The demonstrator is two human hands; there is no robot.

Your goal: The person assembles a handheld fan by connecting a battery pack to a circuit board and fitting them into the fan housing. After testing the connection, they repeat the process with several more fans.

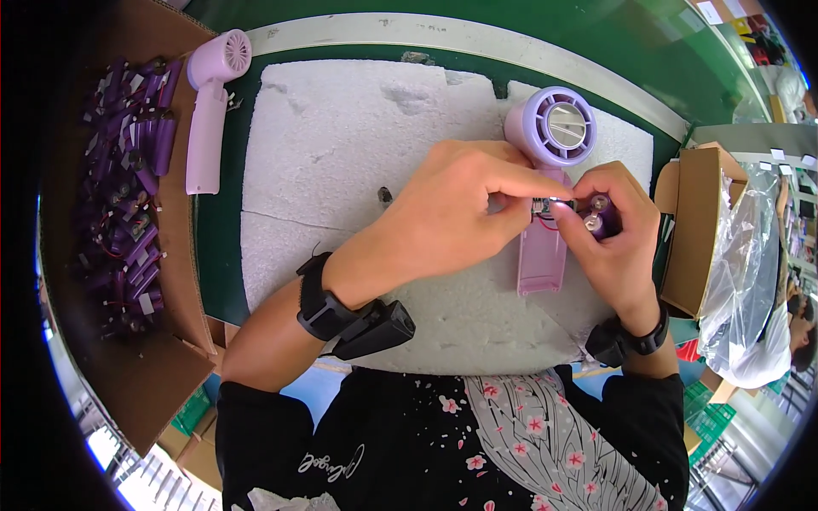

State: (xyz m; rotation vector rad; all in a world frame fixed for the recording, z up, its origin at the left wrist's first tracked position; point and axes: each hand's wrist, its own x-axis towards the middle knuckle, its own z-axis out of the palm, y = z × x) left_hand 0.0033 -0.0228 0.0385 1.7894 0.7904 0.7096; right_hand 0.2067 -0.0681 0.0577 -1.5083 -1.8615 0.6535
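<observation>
A light-purple handheld fan [564, 126] lies on a white foam slab, its round head away from me and its handle shell [543, 260] open toward me. Over the handle, my left hand [460, 204] is closed in a pinch; what its fingertips grip is too small to make out. A small circuit board [540, 205] with thin red wires shows just below those fingertips. My right hand [622, 234] is closed around a purple battery pack [601, 218], whose two cell ends face up beside the handle. Its thumb and forefinger meet close to my left fingertips.
The foam slab [341, 153] rests on a green bench. At left, a cardboard box [183, 281] holds many purple battery packs [128, 221]; another fan [207, 128] lies along its edge. An open carton [703, 221] and clear plastic bags [745, 255] stand at right. Another person sits at far right.
</observation>
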